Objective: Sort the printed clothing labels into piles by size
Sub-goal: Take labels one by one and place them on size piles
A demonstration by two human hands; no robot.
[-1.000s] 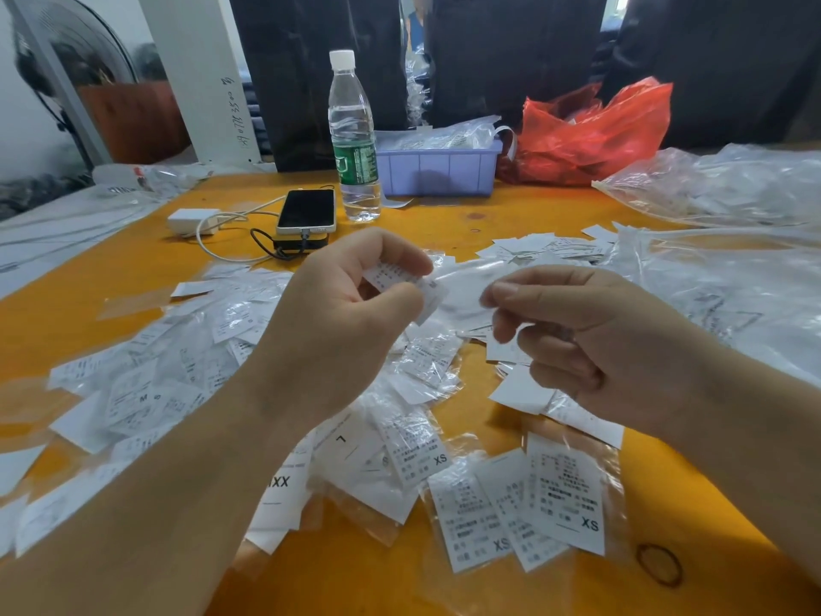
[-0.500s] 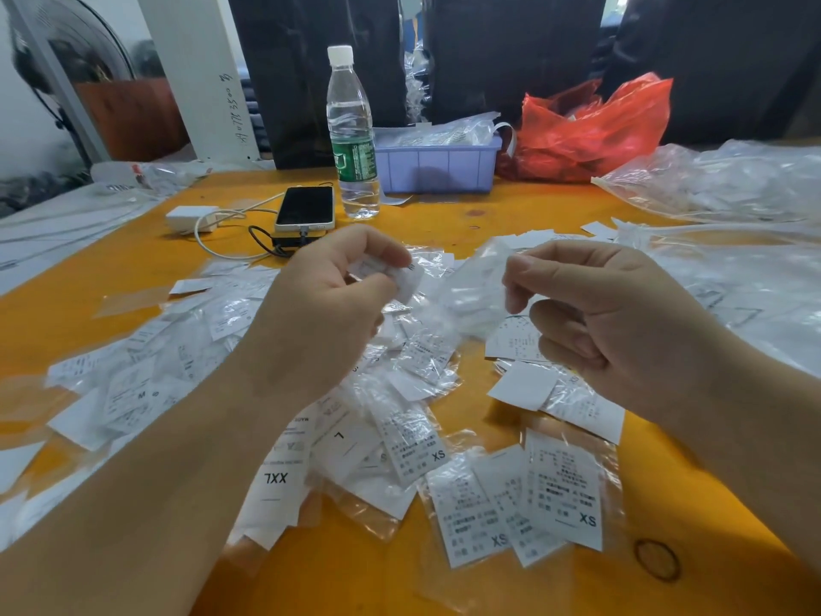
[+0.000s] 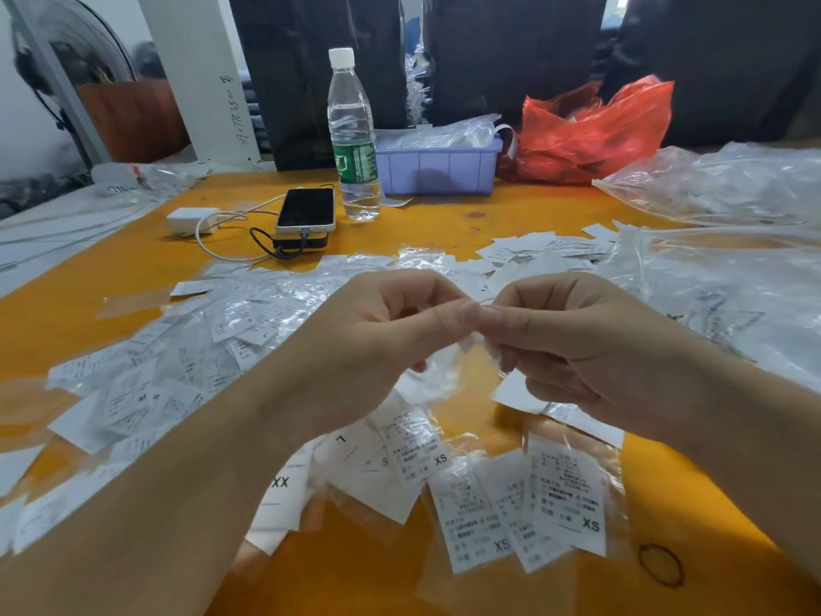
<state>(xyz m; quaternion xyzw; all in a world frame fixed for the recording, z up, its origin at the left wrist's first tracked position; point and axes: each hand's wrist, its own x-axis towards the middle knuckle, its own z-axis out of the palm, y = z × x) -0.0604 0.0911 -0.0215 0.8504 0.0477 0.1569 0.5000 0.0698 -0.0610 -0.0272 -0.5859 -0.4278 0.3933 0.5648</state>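
Both hands meet above the middle of the desk (image 3: 444, 224), fingertips touching, and between them they pinch one small label (image 3: 477, 344) in its clear plastic sleeve: the left hand (image 3: 377, 344) curls its thumb and forefinger onto it from one side, the right hand (image 3: 573, 340) nips it from the other. The step in hand looks like working this single label free (or turning it) so that its size can be read; its print is too blurred and covered to tell. The next move, as I judge it, calls for reading that size and laying the label on the matching pile, perhaps the XS group (image 3: 555, 509) lying near the front edge, just below the right hand, or one of the looser heaps, such as the big unsorted spread (image 3: 186, 357) to the left. The sleeves are slippery and light, so a firm pinch and a clean drop matter. Compared with half a second ago, the hands have closed the gap between them: then they were apart, the left holding the label alone and the right drawing a sleeve away; now they are joined on it. The piles on the desk lie as they did.
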